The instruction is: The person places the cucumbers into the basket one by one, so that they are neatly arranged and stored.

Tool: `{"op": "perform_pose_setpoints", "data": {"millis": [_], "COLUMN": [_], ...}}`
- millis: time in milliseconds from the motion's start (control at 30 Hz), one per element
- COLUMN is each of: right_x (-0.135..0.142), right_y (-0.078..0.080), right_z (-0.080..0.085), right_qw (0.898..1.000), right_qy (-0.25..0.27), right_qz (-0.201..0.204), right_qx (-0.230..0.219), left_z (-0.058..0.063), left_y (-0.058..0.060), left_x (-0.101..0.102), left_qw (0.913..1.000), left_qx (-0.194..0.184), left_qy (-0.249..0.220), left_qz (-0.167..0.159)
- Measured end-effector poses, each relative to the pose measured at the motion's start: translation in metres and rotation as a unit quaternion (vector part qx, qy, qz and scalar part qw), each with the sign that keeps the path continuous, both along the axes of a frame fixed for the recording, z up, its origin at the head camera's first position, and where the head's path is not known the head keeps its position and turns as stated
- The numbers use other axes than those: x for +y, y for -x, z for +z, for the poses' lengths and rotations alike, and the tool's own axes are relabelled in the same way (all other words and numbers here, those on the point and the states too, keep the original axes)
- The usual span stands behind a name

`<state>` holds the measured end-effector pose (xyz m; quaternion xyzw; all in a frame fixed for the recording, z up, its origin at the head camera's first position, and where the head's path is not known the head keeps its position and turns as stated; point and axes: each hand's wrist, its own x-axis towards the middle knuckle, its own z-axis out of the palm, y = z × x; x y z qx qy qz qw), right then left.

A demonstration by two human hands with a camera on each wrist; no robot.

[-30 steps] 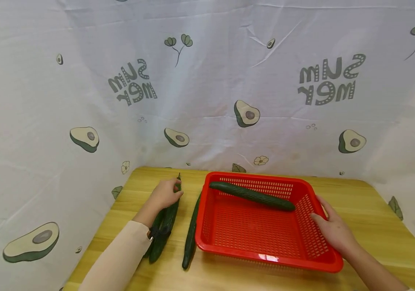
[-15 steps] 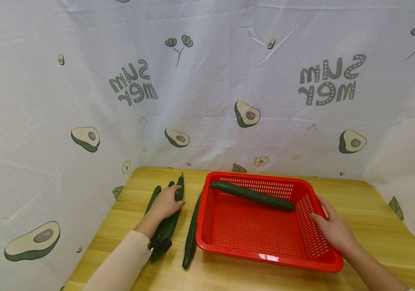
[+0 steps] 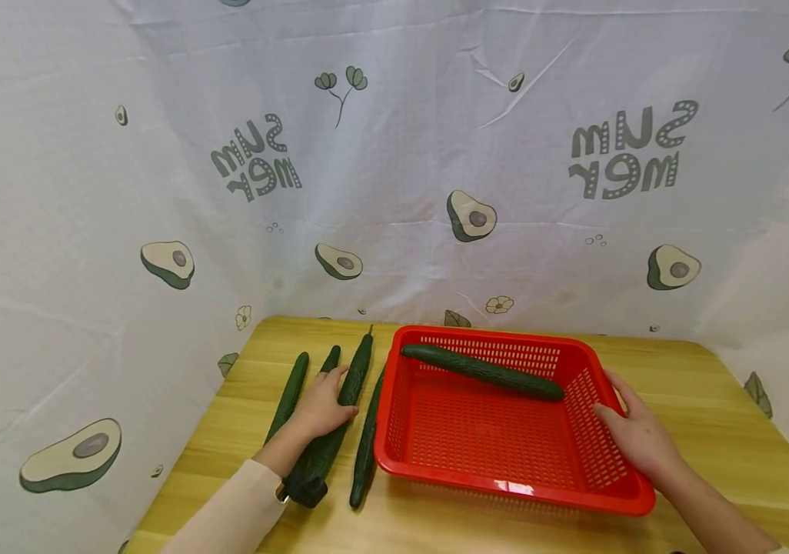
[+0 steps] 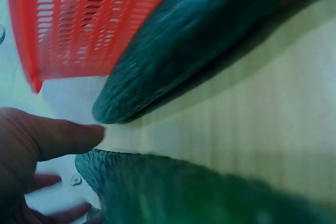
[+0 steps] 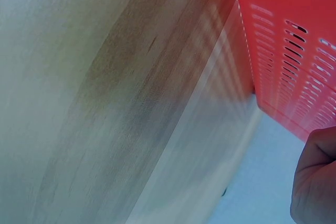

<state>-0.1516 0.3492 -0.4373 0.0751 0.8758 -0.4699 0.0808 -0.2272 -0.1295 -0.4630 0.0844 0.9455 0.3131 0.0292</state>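
Observation:
My left hand point(image 3: 325, 408) lies over a long dark green cucumber point(image 3: 360, 369) on the table. Its thumb point(image 4: 79, 136) and spread fingers are apart in the left wrist view, near that cucumber's end; contact is hard to tell. Two more cucumbers lie left of it: one point(image 3: 291, 396) at the far left and another point(image 3: 331, 360) partly under the hand. Between the hand and the red plastic basket point(image 3: 491, 485) is a further cucumber point(image 3: 367, 446). One cucumber point(image 3: 484, 372) rests inside the basket along its back. My right hand point(image 3: 644, 438) grips the basket's right rim, thumb inside.
The wooden table point(image 3: 699, 400) reaches back to a pale cloth point(image 3: 394, 154) printed with avocados, which hangs behind and at the sides. The basket's left wall stands close beside the nearest cucumber.
My left hand has moved slightly right and nearer; the cucumber beside it has shifted right, uncovering the two others. My right hand and the basket have stayed in place.

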Motion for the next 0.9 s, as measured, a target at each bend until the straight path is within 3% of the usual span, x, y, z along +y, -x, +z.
{"op": "perform_pose_setpoints", "data": {"millis": [200, 333, 467, 567, 733, 900], "right_x": [-0.002, -0.002, -0.001, -0.001, -0.001, -0.002], "right_y": [0.000, 0.000, 0.001, 0.000, -0.001, -0.001], "right_z": [0.002, 0.002, 0.002, 0.002, 0.002, 0.002], "right_qw": [1.000, 1.000, 1.000, 1.000, 1.000, 1.000], "right_qy": [0.004, 0.003, -0.001, -0.001, -0.004, -0.007], "right_qz": [-0.001, -0.003, -0.004, -0.006, -0.006, -0.005], "right_qx": [-0.001, -0.001, -0.001, -0.003, -0.006, -0.004], "left_z": [-0.001, 0.000, -0.001, -0.002, 0.003, 0.013], "left_y": [-0.003, -0.003, -0.001, 0.000, -0.002, -0.004], "left_x": [0.009, 0.011, 0.007, 0.003, -0.003, -0.009], "left_qw": [0.9952, 0.9947, 0.9978, 0.9989, 0.9939, 0.9906], "left_qx": [-0.039, -0.040, -0.040, -0.047, -0.063, -0.067], "left_qy": [0.089, 0.095, 0.052, -0.007, -0.090, -0.115], "left_qz": [0.006, -0.001, 0.000, 0.002, 0.009, 0.027]}}
